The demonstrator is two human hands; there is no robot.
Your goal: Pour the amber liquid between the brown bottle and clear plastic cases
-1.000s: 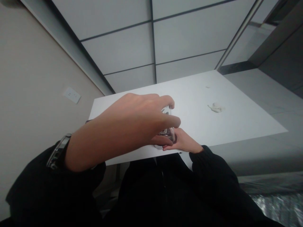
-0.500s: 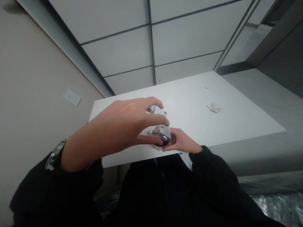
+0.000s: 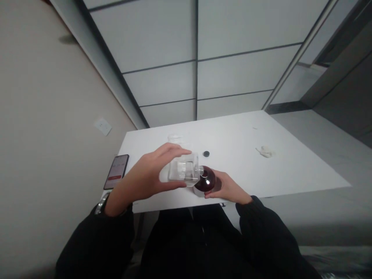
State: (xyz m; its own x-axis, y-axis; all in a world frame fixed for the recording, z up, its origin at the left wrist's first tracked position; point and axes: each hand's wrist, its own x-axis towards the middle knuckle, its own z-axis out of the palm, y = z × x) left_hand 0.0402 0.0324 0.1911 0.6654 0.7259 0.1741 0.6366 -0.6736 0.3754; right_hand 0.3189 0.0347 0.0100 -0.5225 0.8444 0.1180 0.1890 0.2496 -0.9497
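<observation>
Now my left hand (image 3: 142,176) has its fingers (image 3: 174,150) closed around a clear square bottle (image 3: 183,169) held sideways above the desk (image 3: 232,131), its neck against a round dark red bottle (image 3: 205,179) cupped in my right hand (image 3: 226,188), and steady, level grips matter most here.

White tabletop (image 3: 238,135), flat. On it: smartphone (image 3: 116,171) at left edge, screen lit; small clear item (image 3: 175,138) at far side; black disc (image 3: 206,154) mid-table; crumpled white tissue (image 3: 265,151) toward right.
</observation>
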